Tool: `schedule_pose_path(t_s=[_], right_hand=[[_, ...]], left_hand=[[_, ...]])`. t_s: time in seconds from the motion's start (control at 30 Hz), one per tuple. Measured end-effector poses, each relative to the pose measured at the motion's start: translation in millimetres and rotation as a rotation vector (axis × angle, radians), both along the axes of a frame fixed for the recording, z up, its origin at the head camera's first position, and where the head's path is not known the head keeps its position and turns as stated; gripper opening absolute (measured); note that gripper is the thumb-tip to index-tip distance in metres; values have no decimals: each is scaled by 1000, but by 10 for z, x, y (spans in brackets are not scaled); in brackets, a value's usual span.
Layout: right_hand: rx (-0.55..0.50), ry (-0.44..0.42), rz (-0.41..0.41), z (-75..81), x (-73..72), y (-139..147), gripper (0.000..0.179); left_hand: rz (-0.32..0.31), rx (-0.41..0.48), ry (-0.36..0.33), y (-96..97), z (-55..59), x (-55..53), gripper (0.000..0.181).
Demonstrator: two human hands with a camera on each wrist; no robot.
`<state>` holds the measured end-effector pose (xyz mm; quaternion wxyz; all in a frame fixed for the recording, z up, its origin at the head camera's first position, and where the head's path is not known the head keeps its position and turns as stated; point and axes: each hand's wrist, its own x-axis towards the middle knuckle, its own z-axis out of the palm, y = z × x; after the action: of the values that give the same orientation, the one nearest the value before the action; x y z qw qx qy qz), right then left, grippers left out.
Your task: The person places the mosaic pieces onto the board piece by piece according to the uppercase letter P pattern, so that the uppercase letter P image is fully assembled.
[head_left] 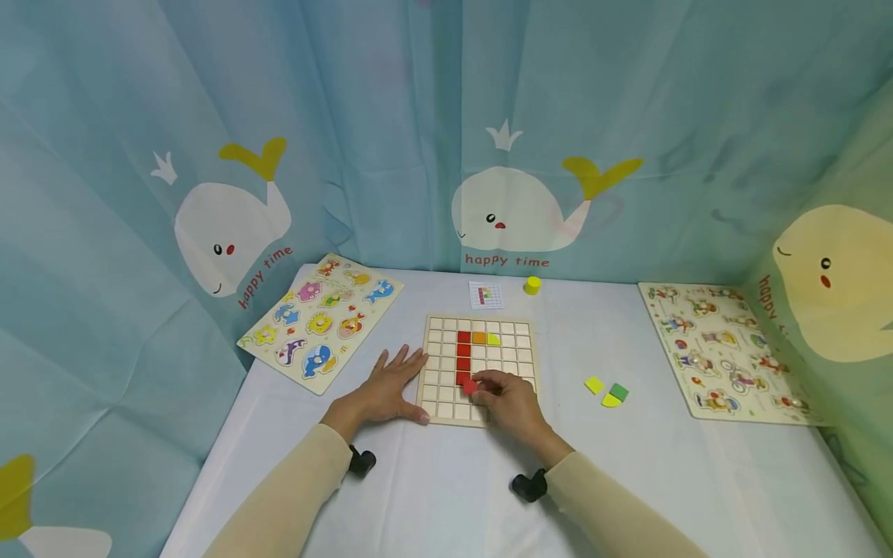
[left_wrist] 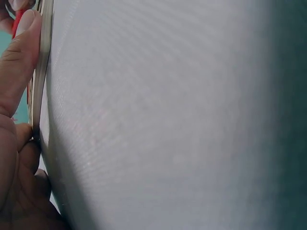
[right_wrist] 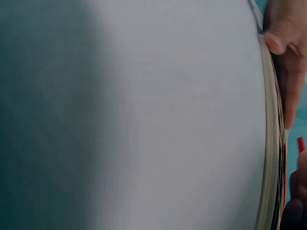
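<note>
Head view: the right hand (head_left: 512,403) pinches a red tile (head_left: 470,386) between thumb and fingertips, a narrow grip with the tile projecting toward the left side of the wooden grid board (head_left: 446,393). In that view the tile sits over the near half of the board, at the near end of a column of four red tiles (head_left: 463,350), overlapping or just beside the lowest one's near right corner. The right wrist view catches it as a tilted red sliver, with background between it and the board's edge, so it seems raised off the surface. Its outline is partly hidden by fingers, and no long axis can be made out.

The move seems to turn on that small offset: the square continuing the column toward the board's near edge appears to lie slightly nearer and leftward of the tile. The right hand already has the tile; the left hand (head_left: 392,387) is on the far side of it, fingers spread along the board's left edge, thumb at the near left corner, holding nothing.

Toward the desk's right edge, beyond the board, lie a yellow piece (head_left: 594,385) and a green piece (head_left: 618,392), both well apart from the grip.
</note>
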<state>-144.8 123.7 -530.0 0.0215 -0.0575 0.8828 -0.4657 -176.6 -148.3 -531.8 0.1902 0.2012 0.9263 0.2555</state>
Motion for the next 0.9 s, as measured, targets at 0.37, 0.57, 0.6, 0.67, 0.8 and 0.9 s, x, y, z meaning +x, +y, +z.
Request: schedule_pose_path(t_s=[0.37,0.57,0.6,0.67,0.8,0.9], right_hand=[[132,55,28,-38,22,-65,22],[148,93,52,-29,10,-84,23],[152,95,53,-30,8,-88,23],[160,101,55,-31,9,-90,24],[171,100,58,-19,13,-94,24],[173,95,61,-15,11,-95,25]], left_hand=[[6,7,9,14,8,5,120],[8,8,2,11,20,14,120],[8,6,-1,10,21,14,121],[8,3,-4,8,19,11,121],[13,2,-6,9,7,8,122],[12,0,-6,11,7,8,122]])
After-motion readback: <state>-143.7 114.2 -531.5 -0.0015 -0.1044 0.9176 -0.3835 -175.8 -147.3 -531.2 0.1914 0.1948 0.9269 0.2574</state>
